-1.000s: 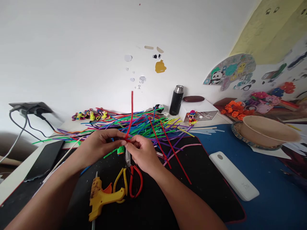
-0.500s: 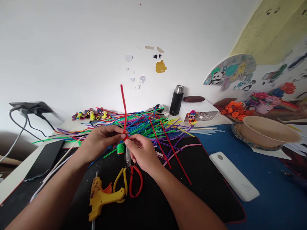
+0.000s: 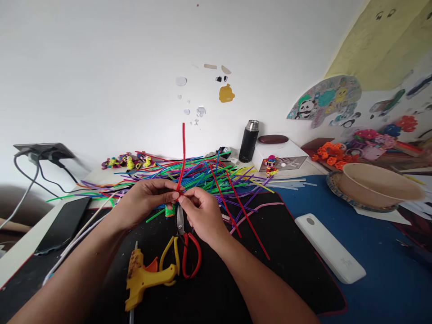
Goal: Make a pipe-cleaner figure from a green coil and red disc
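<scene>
A red pipe cleaner (image 3: 183, 153) stands up from between my fingertips, its free end pointing at the wall. My left hand (image 3: 150, 198) pinches its lower part between thumb and forefinger. Right beside it, my right hand (image 3: 204, 213) pinches the same pipe cleaner, thumb against the held end. That lower end is mostly hidden by my fingers. Just below the hands lie a green coiled piece (image 3: 170, 210) and scissors (image 3: 191, 256) with red and yellow handles. A yellow glue gun (image 3: 145, 279) lies in front of the scissors on the black mat (image 3: 216, 299).
Loose pipe cleaners (image 3: 199, 177) in many colours are heaped behind my hands. A phone (image 3: 62, 225) lies left, a white power bank (image 3: 329, 247) right. Farther back stand a black flask (image 3: 249, 141), a white box (image 3: 281, 155) and a beige bowl (image 3: 378, 184).
The upright part of the red pipe cleaner has swung to the right. Both hands stay close together in nearly the same place, still pinching it.
</scene>
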